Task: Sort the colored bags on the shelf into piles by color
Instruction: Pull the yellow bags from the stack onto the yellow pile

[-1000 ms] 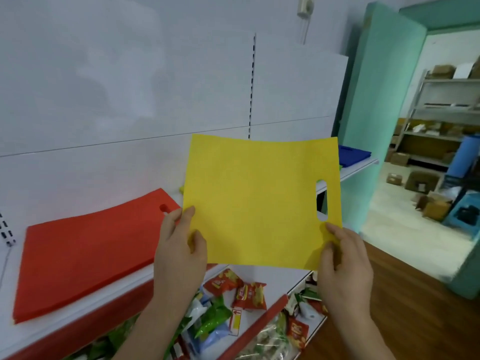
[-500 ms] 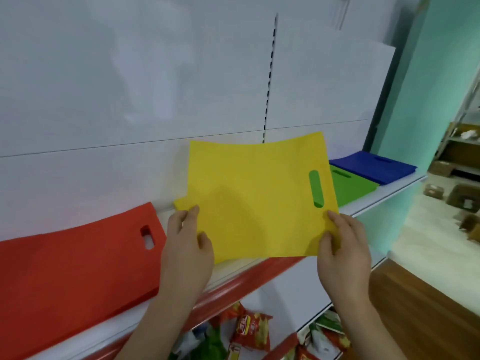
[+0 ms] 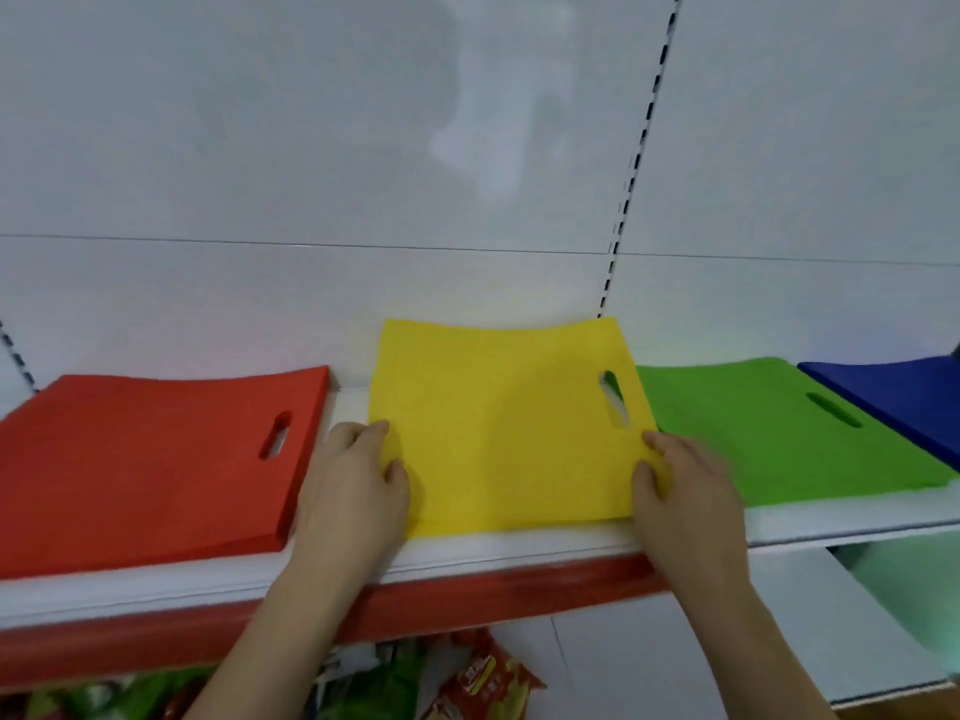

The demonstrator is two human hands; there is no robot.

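So I've got the yellow bag (image 3: 506, 433) down on the shelf (image 3: 831, 517) now, sitting in its own slot between the red pile (image 3: 150, 459) on the left and the green pile (image 3: 779, 428) on the right, with the blue pile (image 3: 904, 397) further along at the right edge. My left hand (image 3: 358, 485) is on the bag's near-left corner and my right hand (image 3: 685, 491) on the near-right corner, just below the handle cutout, with the fingers of both hands clamped on the edge, thumbs on top. The far edge of the bag looks like it's riding up against the back panel (image 3: 467, 148) a bit rather than lying fully flat, though I can't say for sure. I'd call this the tail end of the placing step for yellow. Next move, I reckon, is to let go on both sides and maybe smooth it square so it doesn't creep over the green one it's touching. Snack packets (image 3: 483, 678) on the shelf below aren't part of this. Can't see any unsorted bags left from here.
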